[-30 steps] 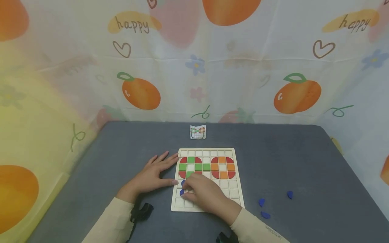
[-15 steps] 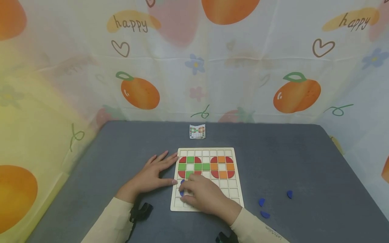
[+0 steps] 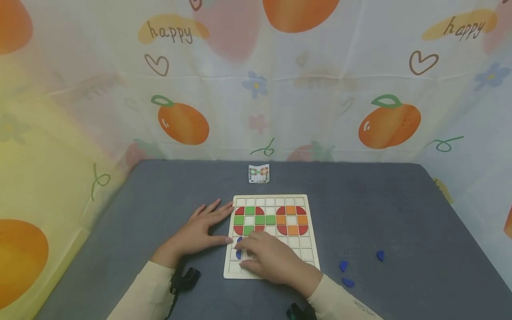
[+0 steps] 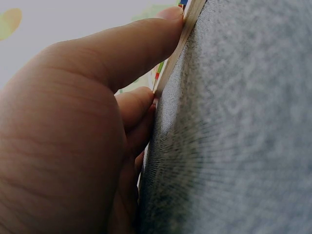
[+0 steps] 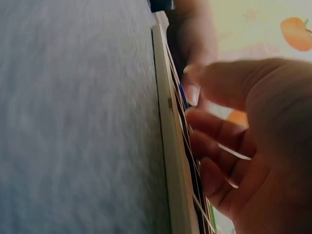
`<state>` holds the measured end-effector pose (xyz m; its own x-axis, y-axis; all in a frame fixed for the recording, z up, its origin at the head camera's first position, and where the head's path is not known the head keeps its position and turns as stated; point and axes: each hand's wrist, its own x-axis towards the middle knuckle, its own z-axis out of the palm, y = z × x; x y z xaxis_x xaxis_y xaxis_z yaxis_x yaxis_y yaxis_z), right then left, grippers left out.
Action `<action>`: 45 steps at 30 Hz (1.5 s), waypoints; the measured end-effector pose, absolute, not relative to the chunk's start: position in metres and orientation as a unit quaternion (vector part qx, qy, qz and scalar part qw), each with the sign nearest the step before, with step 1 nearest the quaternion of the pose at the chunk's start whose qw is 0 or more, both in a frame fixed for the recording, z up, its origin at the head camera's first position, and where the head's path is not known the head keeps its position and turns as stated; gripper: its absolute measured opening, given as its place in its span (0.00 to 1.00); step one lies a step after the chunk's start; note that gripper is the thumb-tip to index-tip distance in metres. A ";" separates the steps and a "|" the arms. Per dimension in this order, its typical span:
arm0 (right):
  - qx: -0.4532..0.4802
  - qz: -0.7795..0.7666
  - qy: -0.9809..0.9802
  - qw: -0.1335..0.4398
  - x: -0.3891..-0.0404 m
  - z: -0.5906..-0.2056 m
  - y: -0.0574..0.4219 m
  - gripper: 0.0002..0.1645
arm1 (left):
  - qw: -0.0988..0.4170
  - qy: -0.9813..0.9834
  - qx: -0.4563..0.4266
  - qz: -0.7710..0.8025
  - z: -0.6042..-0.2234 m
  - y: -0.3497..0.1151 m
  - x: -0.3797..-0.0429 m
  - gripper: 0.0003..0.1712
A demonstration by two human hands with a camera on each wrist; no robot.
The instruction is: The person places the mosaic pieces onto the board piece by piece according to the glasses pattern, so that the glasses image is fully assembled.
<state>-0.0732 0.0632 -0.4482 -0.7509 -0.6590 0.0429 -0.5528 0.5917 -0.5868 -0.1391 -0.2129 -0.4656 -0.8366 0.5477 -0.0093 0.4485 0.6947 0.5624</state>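
Note:
A pale wooden grid board [image 3: 272, 196] lies on the table, with red [image 3: 281, 229], green [image 3: 250, 210] and orange [image 3: 290, 210] pieces set in its upper cells. My left hand [image 3: 196, 233] lies flat at its left side, thumb and fingertips against the board's edge [image 4: 178, 51] in the left wrist view. Over the lower part of the board is my right hand [image 3: 276, 258], with thumb and index finger apart and nothing between them. Beside its index fingertip two blue pieces [image 3: 238, 254] sit in the left columns, partly covered. Some lower cells are hidden under this hand.
Three loose blue rounded pieces [image 3: 343, 266] lie on the dark grey table [image 3: 400, 209] to the right of the board. A small printed card [image 3: 259, 174] with a coloured pattern lies behind it. A fruit-patterned cloth [image 3: 320, 80] hangs along the table's back edge.
My right thumb and index finger have moved off the lower blue piece, the thumb shifting slightly right, so more of that piece shows. The left hand has stayed at the board's edge.

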 end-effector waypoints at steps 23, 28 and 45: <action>-0.260 -0.571 0.771 0.107 -0.074 -0.419 0.143 0.19 | 0.091 0.920 0.263 0.274 -0.468 -0.215 -0.138 0.57; -0.277 -0.612 0.735 0.088 -0.074 -0.425 0.168 0.20 | 0.088 0.919 0.263 0.281 -0.466 -0.214 -0.137 0.56; -0.251 -0.638 0.725 0.065 -0.068 -0.441 0.240 0.32 | 0.096 0.918 0.261 0.282 -0.466 -0.213 -0.138 0.57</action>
